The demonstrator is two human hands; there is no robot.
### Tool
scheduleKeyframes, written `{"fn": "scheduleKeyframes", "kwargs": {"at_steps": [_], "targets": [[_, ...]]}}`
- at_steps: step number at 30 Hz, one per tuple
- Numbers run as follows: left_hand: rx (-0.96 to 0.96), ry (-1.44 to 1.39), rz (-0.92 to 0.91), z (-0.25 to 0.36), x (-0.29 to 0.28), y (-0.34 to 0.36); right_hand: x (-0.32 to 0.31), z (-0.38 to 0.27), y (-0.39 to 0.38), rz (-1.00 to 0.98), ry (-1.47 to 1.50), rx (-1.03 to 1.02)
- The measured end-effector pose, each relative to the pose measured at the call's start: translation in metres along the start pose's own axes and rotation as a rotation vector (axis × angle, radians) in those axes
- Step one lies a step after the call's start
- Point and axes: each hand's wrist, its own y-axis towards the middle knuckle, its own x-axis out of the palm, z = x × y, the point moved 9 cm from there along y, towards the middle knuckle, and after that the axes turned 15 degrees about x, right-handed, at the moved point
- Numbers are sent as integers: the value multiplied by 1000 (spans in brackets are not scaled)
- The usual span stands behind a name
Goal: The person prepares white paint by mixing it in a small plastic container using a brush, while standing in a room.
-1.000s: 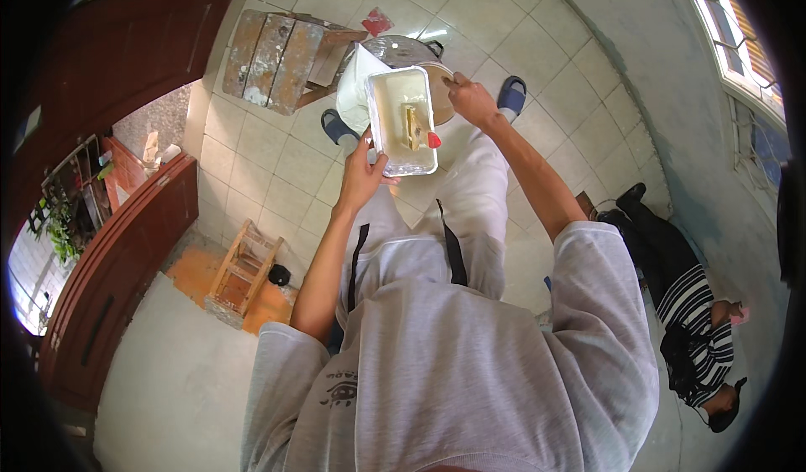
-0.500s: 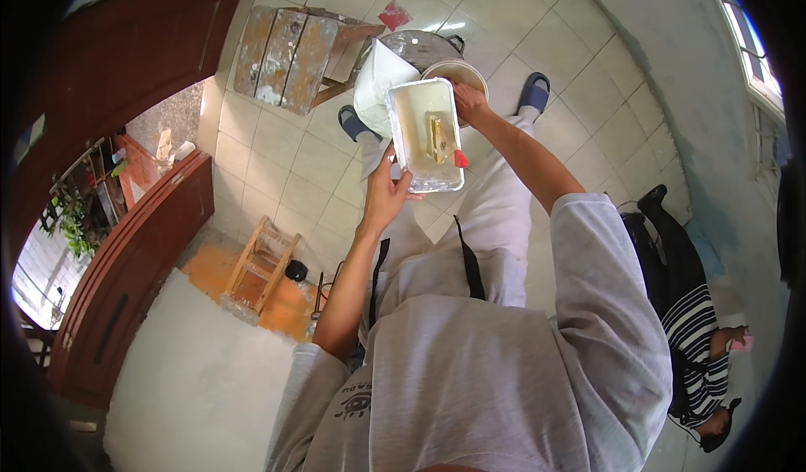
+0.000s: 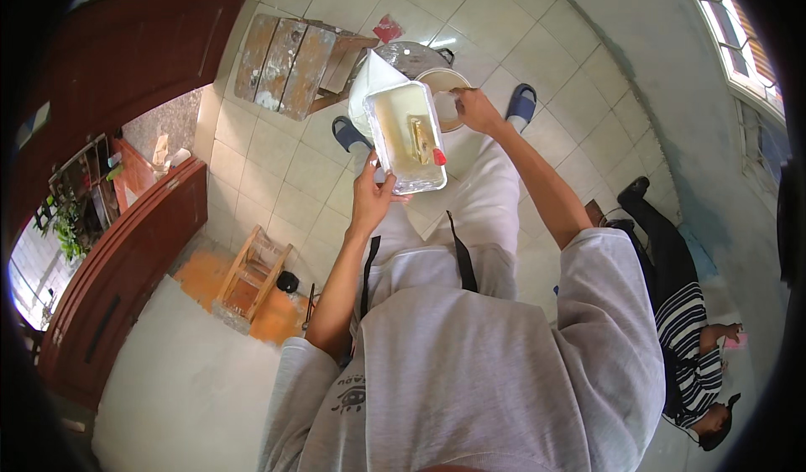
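A white rectangular tray (image 3: 376,140) is tilted in front of me, with my left hand (image 3: 372,196) gripping its near left edge. Pale cream residue coats the inside. A narrow yellowish tool (image 3: 418,140) lies in it, and a red piece (image 3: 439,157) shows at the tray's right side. My right hand (image 3: 478,111) is closed over the rim of a round cream bucket (image 3: 447,77), just right of the tray. Whatever its fingers grip at the bucket's mouth is too small to make out. A white sack-like container (image 3: 369,81) stands behind the tray, partly hidden.
A paint-splashed wooden bench (image 3: 290,65) stands on the tiled floor at far left. Behind the bucket is a dark round lid-like surface (image 3: 411,55). A small wooden stool (image 3: 256,275) stands left, near an open brown door (image 3: 126,279). Another person (image 3: 688,338) is at the right wall.
The tray and my left hand have shifted slightly left in view. My right hand has drawn back from inside the bucket toward its right rim, uncovering more of the bucket's mouth.
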Motion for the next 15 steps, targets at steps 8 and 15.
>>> {"fn": "scheduleKeyframes", "kwargs": {"at_steps": [8, 15], "targets": [[12, 31, -68, 19, 2, -5, -67, -8, -63, -36, 304, 349], [57, 77, -103, 14, 9, 4, -121, -66, -108, 125, 376, 379]]}}
